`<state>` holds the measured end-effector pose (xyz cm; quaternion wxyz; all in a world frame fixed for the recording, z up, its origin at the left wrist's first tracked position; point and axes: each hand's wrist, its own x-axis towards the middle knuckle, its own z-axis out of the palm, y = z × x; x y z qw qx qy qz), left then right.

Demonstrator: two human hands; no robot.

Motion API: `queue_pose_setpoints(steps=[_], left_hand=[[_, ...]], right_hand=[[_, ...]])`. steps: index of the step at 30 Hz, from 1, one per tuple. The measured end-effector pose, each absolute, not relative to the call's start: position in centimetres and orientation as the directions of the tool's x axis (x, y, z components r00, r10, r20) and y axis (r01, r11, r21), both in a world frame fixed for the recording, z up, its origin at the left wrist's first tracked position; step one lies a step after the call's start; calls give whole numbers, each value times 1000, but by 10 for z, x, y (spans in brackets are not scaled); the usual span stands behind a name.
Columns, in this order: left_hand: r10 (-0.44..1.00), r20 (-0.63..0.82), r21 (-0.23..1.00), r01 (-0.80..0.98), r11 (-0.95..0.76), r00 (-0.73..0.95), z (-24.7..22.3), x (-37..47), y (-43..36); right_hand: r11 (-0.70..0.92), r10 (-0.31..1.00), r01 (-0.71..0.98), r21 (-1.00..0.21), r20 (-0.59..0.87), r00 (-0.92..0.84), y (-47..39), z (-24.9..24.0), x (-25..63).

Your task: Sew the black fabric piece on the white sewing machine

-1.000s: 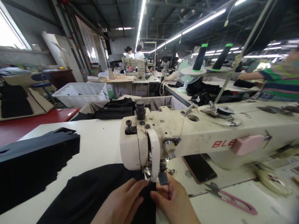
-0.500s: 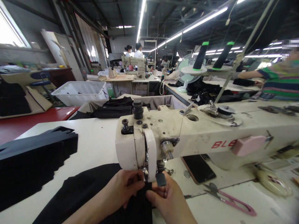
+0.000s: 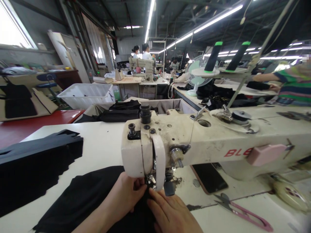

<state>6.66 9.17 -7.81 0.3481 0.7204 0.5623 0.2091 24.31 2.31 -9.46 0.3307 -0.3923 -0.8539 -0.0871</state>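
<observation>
Fabric (image 3: 80,200) lies under the sewing machine (image 3: 194,142), scissors (image 3: 243,212) to its right.

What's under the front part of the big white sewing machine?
Black fabric lies under the cream sewing machine head, with the left hand and right hand pressing it. The needle and the stitching spot are hidden behind the head and fingers.

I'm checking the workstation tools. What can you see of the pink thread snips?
The pink thread snips lie flat on the white table, right of the phone and in front of the sewing machine. Dark metal blades point left toward the hands; a pink looped handle, seemingly plastic, trails right. Blades look closed. Nothing touches them but the table.
</observation>
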Motion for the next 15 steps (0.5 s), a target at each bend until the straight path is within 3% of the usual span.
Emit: queue_pose_setpoints(steps=[3,15], left_hand=[[964,-80,737,666,-114,254,-79,67,92],[976,-50,737,668,-108,213,-65,73,92]], right_hand=[[680,604,726,-97,636,-481,28,-86,243],[666,684,709,-231,568,-458,33,-89,245]])
